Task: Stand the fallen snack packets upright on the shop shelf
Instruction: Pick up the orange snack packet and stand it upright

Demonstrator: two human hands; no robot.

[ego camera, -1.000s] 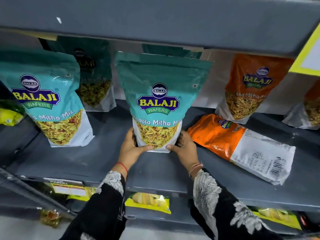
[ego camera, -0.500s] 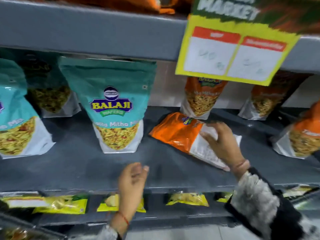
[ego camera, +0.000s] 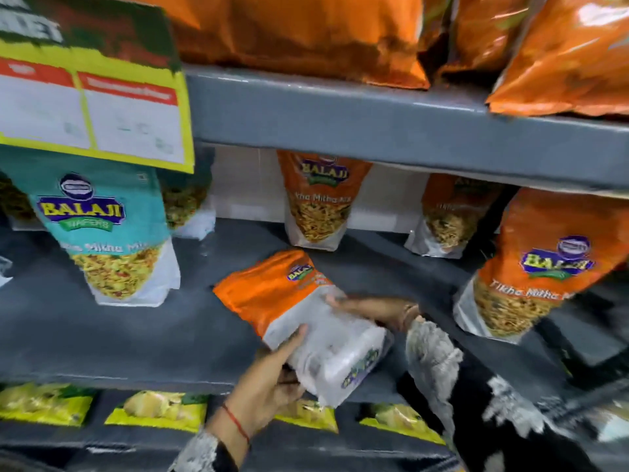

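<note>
An orange and white snack packet point(ego camera: 272, 294) lies tilted on the grey shelf point(ego camera: 102, 338), its white bottom end lifted toward me. My left hand point(ego camera: 269, 376) grips that bottom end from below and the left. My right hand point(ego camera: 371, 311) holds the packet's right side, fingers on the white part. A teal packet point(ego camera: 105, 233) stands upright to the left. Orange packets stand upright behind point(ego camera: 320, 202) and at the right point(ego camera: 544, 267).
A yellow price card point(ego camera: 92, 107) hangs from the upper shelf edge point(ego camera: 374, 120) at the left. Large orange bags point(ego camera: 306, 32) fill the shelf above. Yellow packets point(ego camera: 160, 410) line the shelf below. Another orange packet point(ego camera: 449, 216) stands at the back right.
Both hands let go of the teal packet, which now stands upright. They moved right and took hold of the fallen orange packet, lifting its white end. The camera view has shifted right.
</note>
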